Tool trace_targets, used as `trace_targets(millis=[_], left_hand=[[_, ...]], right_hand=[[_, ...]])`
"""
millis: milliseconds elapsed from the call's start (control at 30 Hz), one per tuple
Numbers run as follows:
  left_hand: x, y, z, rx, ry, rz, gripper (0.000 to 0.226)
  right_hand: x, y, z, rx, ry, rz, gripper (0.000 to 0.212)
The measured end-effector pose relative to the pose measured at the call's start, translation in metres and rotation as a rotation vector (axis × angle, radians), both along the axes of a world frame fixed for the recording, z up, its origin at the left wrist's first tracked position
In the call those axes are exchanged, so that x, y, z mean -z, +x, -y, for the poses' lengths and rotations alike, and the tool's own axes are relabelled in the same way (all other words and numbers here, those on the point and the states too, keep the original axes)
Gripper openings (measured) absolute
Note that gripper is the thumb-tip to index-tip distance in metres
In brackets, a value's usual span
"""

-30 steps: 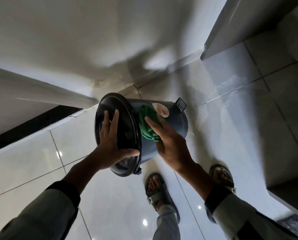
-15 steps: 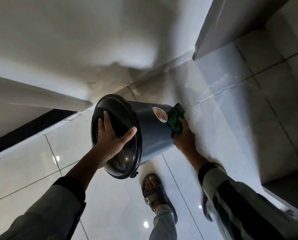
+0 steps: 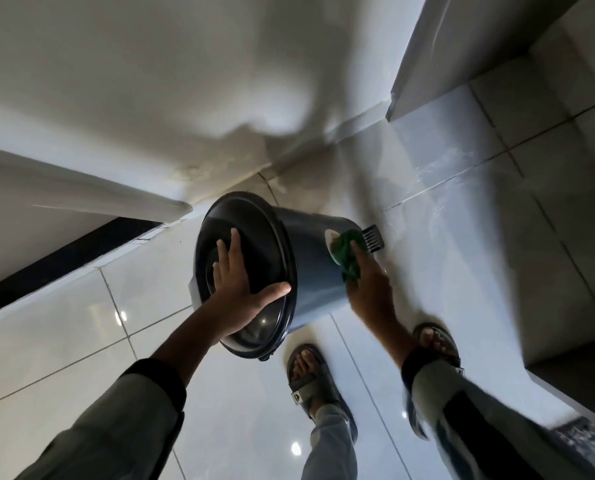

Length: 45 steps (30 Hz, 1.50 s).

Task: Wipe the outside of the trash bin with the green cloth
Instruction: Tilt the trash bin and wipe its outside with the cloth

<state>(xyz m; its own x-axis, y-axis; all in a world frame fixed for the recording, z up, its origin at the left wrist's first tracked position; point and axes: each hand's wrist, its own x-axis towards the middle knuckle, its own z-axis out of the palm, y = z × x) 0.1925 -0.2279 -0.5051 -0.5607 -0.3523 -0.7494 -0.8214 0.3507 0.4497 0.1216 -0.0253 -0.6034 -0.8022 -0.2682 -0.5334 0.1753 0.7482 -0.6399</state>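
I have the trash bin point(image 3: 309, 268) tipped over toward me on the tiled floor point(image 3: 496, 271), its dark lid point(image 3: 254, 237) facing up at my camera and its base end pointing away toward the wall. The grey side wall of the bin is the surface being worked. The green cloth point(image 3: 346, 254) lies bunched against that side, down near the base end, partly over the round pale sticker point(image 3: 330, 237) and just beside the ribbed foot pedal point(image 3: 372, 238).

My right hand point(image 3: 367, 282) holds the cloth onto the bin; its fingers point(image 3: 356, 249) are laid over the wad and pressing it flat to the plastic, though how far they curl around it I cannot tell, since the hand is blurred. My left hand point(image 3: 240, 282) rests on the lid with fingers spread wide and the thumb hooked out at the rim, steadying the tilt.

I judge this to be mid-wipe, on a stroke along the flank that faces up and right. The underside and far side are out of sight, so I cannot say whether they are clean. The next move, as I read it, calls for carrying the cloth back along the wall toward the lid rim, then rolling the bin under the left palm to bring a fresh strip up, keeping the base from skidding on the glossy tiles near my sandalled feet point(image 3: 309, 379).
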Motion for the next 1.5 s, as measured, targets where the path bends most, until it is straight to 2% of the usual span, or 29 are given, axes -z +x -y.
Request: trace_targets(millis=[133, 233, 367, 433, 500, 633, 700, 767, 833, 900, 967, 1067, 1133, 1300, 1400, 1500], left_hand=[[0.002, 0.006, -0.012, 0.051, -0.022, -0.009, 0.128], [0.002, 0.014, -0.018, 0.081, -0.042, -0.001, 0.134], [0.001, 0.036, -0.024, 0.118, -0.06, 0.01, 0.146], [-0.001, 0.051, -0.027, 0.124, -0.088, 0.011, 0.153], [-0.004, 0.069, -0.029, 0.132, -0.095, 0.012, 0.158], [-0.01, 0.113, -0.035, 0.198, -0.095, 0.036, 0.162], [-0.012, 0.124, -0.036, 0.143, -0.049, 0.003, 0.152], [-0.012, 0.118, -0.036, 0.062, -0.02, -0.046, 0.13], [-0.011, 0.106, -0.037, 0.037, -0.018, -0.061, 0.113], [-0.011, 0.095, -0.04, 0.048, -0.031, -0.069, 0.106], [-0.012, 0.089, -0.042, 0.055, -0.037, -0.058, 0.105], [-0.016, 0.086, -0.036, 0.045, -0.024, -0.026, 0.104], [-0.016, 0.087, -0.033, 0.047, -0.001, -0.019, 0.103], [-0.012, 0.096, -0.026, 0.045, 0.046, -0.041, 0.105], [-0.006, 0.105, -0.018, 0.051, 0.072, -0.041, 0.108], [-0.003, 0.114, -0.016, 0.066, 0.067, -0.069, 0.108]], right_hand=[[0.014, -0.028, -0.008, 0.12, 0.134, 0.227, 0.061], [-0.018, -0.02, -0.001, 0.026, 0.065, 0.14, 0.055], [-0.071, 0.015, 0.005, -0.168, -0.238, -0.027, 0.064], [-0.078, 0.034, 0.0, -0.226, -0.306, -0.067, 0.064], [-0.064, 0.041, -0.009, -0.285, -0.247, -0.073, 0.065], [0.002, 0.027, -0.033, -0.334, 0.133, 0.103, 0.069], [0.025, 0.019, -0.045, -0.332, 0.201, 0.202, 0.071], [0.035, 0.016, -0.049, -0.297, 0.233, 0.259, 0.073], [0.028, 0.023, -0.042, -0.236, 0.252, 0.247, 0.073], [0.003, 0.037, -0.029, -0.178, 0.227, 0.197, 0.071], [-0.03, 0.059, -0.015, -0.177, 0.117, 0.125, 0.068], [-0.076, 0.089, -0.002, -0.202, -0.152, 0.05, 0.066], [-0.081, 0.095, -0.004, -0.228, -0.217, 0.012, 0.063], [-0.021, 0.07, -0.019, -0.223, -0.011, -0.034, 0.063], [0.032, 0.035, -0.03, -0.164, 0.16, 0.108, 0.067], [0.051, 0.006, -0.027, -0.085, 0.263, 0.236, 0.063]])
